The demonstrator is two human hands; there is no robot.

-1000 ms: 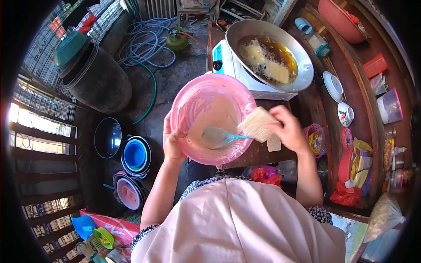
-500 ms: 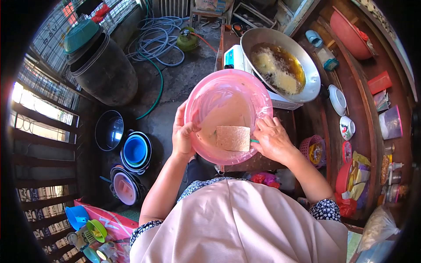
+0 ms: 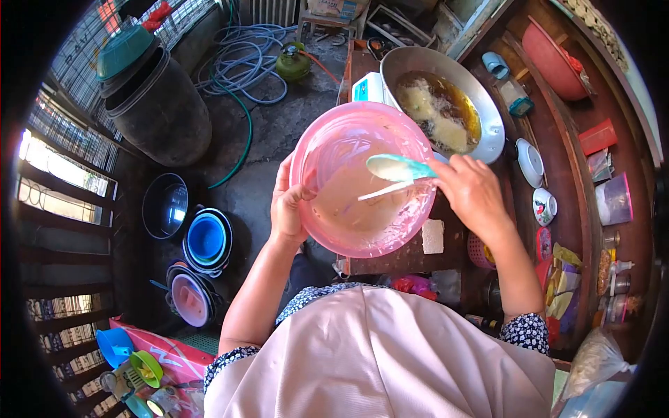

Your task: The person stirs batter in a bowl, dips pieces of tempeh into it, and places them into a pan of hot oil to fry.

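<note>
My left hand (image 3: pixel 287 205) grips the left rim of a pink bowl (image 3: pixel 301 167), its thumb over the edge. Pale batter (image 3: pixel 348 202) lies inside, with smears up the wall. My right hand (image 3: pixel 474 188) is closed on a turquoise spoon (image 3: pixel 401 168) above the bowl's right side, and a white strip (image 3: pixel 385 190) shows just below the spoon. To the right of the bowl, a pale rectangular slab (image 3: pixel 433 237) lies on the wooden table. Beyond the bowl, pale pieces (image 3: pixel 448 132) bubble in brown oil in a large metal pan (image 3: pixel 493 132).
The pan sits on a white stove (image 3: pixel 369 88). Shelves (image 3: pixel 568 150) with bowls and jars run along the right. A green gas cylinder (image 3: pixel 293 64), coiled hoses (image 3: pixel 244 59), a dark barrel (image 3: pixel 164 108) and blue basins (image 3: pixel 208 238) stand on the floor to the left.
The slab that was in the bowl now lies on the table at its right. My right hand has moved up and right, and the spoon's turquoise head now shows over the bowl.
</note>
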